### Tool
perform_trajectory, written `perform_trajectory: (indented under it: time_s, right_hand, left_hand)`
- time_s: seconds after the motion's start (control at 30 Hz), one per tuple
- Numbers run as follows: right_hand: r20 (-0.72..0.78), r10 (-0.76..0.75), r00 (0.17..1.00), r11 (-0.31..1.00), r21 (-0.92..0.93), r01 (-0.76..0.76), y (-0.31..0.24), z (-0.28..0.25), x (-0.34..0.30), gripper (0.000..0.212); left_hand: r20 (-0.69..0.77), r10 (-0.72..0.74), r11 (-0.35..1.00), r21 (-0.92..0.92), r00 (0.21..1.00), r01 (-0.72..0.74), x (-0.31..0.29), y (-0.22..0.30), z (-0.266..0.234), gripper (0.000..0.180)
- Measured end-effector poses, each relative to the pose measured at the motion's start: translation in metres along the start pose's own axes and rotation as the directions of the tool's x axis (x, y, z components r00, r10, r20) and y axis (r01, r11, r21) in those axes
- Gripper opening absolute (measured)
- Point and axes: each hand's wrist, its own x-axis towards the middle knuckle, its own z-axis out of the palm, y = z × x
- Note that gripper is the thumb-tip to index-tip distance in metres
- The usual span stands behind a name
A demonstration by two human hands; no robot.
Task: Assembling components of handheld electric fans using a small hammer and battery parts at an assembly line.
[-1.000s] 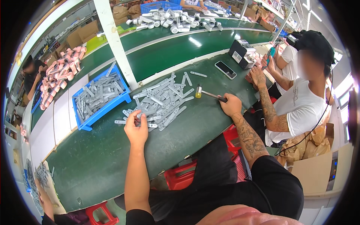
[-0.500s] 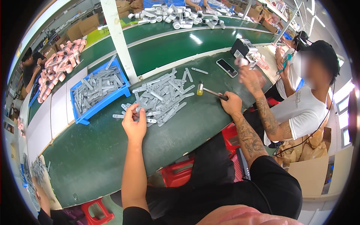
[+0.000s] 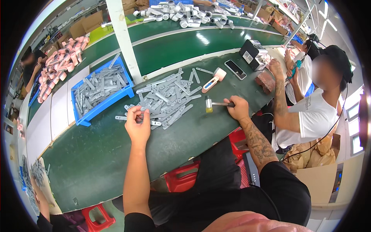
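Note:
My right hand [image 3: 238,108] grips the dark handle of a small hammer [image 3: 209,104] with a metal and translucent yellow head, held low over the green table. My left hand [image 3: 138,124] is at the near edge of a pile of flat grey plastic strips [image 3: 170,96], its fingers curled and pinching one grey strip [image 3: 144,110]. Beyond the hammer head lies a pink-and-white piece [image 3: 214,80] with a round end and an elongated slot, apart from both hands.
A blue tray [image 3: 103,110] full of grey strips stands left of the pile. A phone [image 3: 235,69], a black-and-white box [image 3: 253,54] and a brownish block [image 3: 265,81] lie to the right. A co-worker [image 3: 315,104] sits at the right. Behind runs a green conveyor [image 3: 174,54].
The co-worker's hand has left the pink-and-white piece on the table beside the pile and drawn back right. My hammer head has shifted slightly nearer; my left hand has barely moved.

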Motion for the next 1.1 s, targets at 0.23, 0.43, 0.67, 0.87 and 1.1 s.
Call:
perform_trajectory:
  time_s: [0.23,0.43,0.67,0.87,1.1]
  right_hand:
    - [-0.015,0.102,0.995,0.993,0.064,-0.101,-0.002,-0.001,-0.002,0.037]
    - [-0.005,0.134,0.991,0.991,-0.005,-0.134,0.0,0.002,-0.002,0.038]
    - [-0.009,0.136,0.991,0.991,-0.016,-0.136,0.0,0.003,0.0,0.038]
    - [-0.004,0.153,0.988,0.988,-0.018,-0.153,0.0,0.003,0.0,0.039]
    - [-0.003,0.165,0.986,0.986,-0.018,-0.165,0.0,0.003,-0.001,0.039]
  left_hand:
    - [-0.038,0.066,0.997,-0.041,0.997,-0.067,-0.001,0.002,-0.003,0.023]
    - [-0.039,0.072,0.997,-0.034,0.997,-0.074,-0.001,0.004,-0.002,0.027]
    - [-0.036,0.143,0.989,0.053,0.989,-0.141,0.0,0.012,-0.002,0.032]
    - [-0.039,0.177,0.983,0.061,0.983,-0.174,-0.001,0.012,-0.001,0.027]
    - [-0.03,0.198,0.979,0.062,0.98,-0.195,-0.001,0.014,-0.001,0.027]
